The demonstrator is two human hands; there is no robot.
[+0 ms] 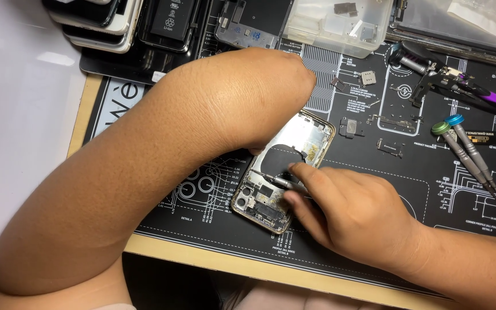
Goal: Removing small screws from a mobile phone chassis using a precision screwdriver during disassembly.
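An opened phone (308, 135) with a gold frame lies at an angle on a black printed repair mat (374, 172), its inner parts exposed. My left hand (276, 86) is bent down over the phone's upper left side. Its fingers are mostly hidden behind the wrist, and one fingertip shows at the phone's left edge. My right hand (345, 209) pinches a thin metal tool (285, 182) whose tip rests inside the phone near its lower middle.
Two screwdrivers with blue and green caps (457, 135) lie at the right, with a purple-handled tool (489, 99) above them. Small loose parts (348, 127) sit right of the phone. A clear plastic box (340, 26) and stacked phones (99, 23) line the far edge.
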